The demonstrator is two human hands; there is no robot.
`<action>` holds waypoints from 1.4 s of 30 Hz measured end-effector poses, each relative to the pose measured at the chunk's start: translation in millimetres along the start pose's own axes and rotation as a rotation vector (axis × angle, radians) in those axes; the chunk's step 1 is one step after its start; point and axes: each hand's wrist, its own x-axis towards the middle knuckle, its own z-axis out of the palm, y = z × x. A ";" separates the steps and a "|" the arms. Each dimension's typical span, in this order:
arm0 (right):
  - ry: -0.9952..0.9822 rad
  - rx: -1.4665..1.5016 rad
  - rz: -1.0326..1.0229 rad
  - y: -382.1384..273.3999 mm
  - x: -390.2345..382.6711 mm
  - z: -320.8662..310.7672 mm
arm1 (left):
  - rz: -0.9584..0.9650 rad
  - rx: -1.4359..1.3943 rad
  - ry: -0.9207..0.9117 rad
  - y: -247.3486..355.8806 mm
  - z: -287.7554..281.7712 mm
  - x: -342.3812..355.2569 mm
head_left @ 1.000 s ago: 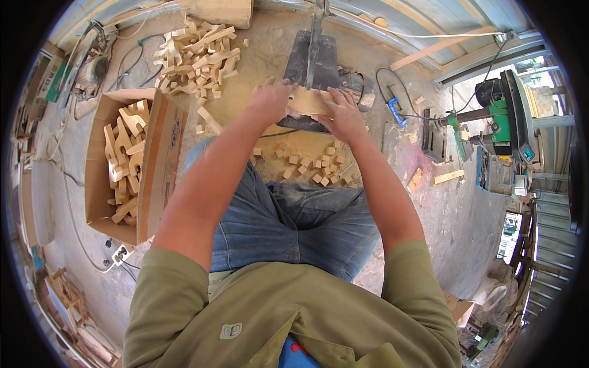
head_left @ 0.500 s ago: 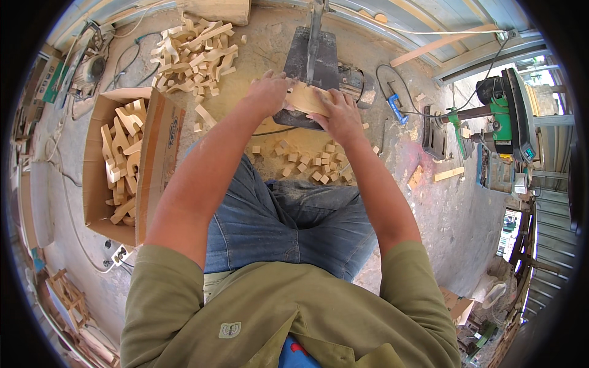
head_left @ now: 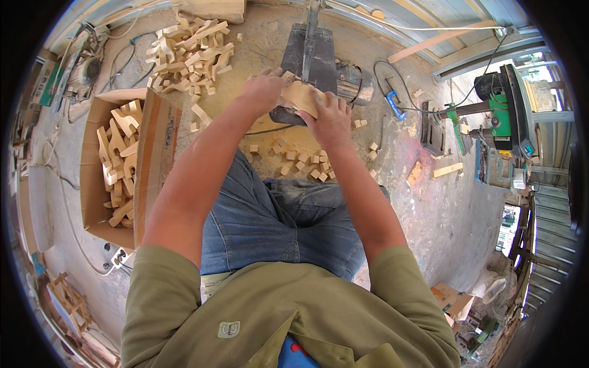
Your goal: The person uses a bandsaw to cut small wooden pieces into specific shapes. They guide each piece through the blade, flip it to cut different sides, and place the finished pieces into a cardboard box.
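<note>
A pale wooden piece [head_left: 297,94] is held tilted at a dark metal machine table [head_left: 294,49], against the upright metal bar [head_left: 310,40] in its middle. My left hand [head_left: 264,92] is closed on the piece's left end, and my right hand [head_left: 330,119] grips its right end, thumb and fingers around it. The exact contact with the machine is hidden by the piece and fingers. Small wood cubes [head_left: 300,162] lie scattered on dusty floor below the table.
A pile of cut wooden pieces [head_left: 190,55] lies at the back left, beside a cardboard box [head_left: 156,165] of curved pieces. A motor [head_left: 350,83], blue clamp [head_left: 394,105] and green machine [head_left: 500,116] are to the right. Cables and a power strip [head_left: 119,260] lie at left.
Both hands and the wooden piece have shifted slightly left and away from me, and the piece has turned, its right end now nearer me. Both hands still grip it.
</note>
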 end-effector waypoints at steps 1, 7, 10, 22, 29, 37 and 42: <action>0.006 -0.004 0.014 -3.0 -1.3 0.8 | -0.018 -0.025 -0.008 1.3 -0.3 -0.8; 0.056 -0.027 0.105 -21.1 -4.8 7.3 | -0.056 0.006 -0.035 7.4 -8.5 -1.6; 0.056 -0.019 0.153 -27.3 -5.5 11.2 | -0.071 0.025 -0.072 10.1 -12.1 0.3; 0.056 -0.041 0.291 -51.1 -6.2 24.5 | -0.097 0.038 -0.104 12.2 -13.3 9.8; 0.109 -0.089 0.301 -57.1 -4.6 30.3 | -0.095 0.021 -0.116 7.1 -10.5 18.5; 0.081 -0.140 0.393 -71.0 -3.6 35.0 | -0.061 0.028 -0.155 4.1 -16.9 25.8; 0.024 -0.137 0.495 -87.1 4.4 37.7 | -0.069 0.062 -0.194 -1.0 -22.5 32.8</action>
